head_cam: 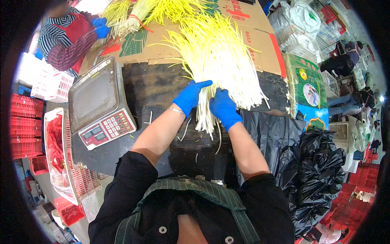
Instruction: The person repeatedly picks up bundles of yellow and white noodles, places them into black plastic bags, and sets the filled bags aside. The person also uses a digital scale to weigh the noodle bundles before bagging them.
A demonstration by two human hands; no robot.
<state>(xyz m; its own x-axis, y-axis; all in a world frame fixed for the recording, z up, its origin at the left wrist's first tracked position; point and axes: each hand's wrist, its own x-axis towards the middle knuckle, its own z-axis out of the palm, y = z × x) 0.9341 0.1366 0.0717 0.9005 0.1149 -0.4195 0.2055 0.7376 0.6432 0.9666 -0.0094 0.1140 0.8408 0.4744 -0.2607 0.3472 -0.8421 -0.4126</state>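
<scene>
A large heap of yellow chives (pixel 225 61), with pale stalks and bright yellow tips, lies in front of me on the dark table. A narrower bunch of chives (pixel 203 114) is parted from the heap, its white cut ends pointing towards me. My left hand (pixel 191 96), in a blue glove, holds the bunch from the left with one digit stretched across its top. From the right, my right hand (pixel 225 108), gloved alike, grips the same bunch. The undersides of the stalks and some fingertips are hidden.
To the left stands a digital scale (pixel 97 91). Flattened cardboard (pixel 262 45) lies under the far chives. Black plastic bags (pixel 320 164) are heaped at the right. A co-worker's blue-gloved hands (pixel 102 29) are at the far left. A red-and-white basket (pixel 68 146) stands beside the table.
</scene>
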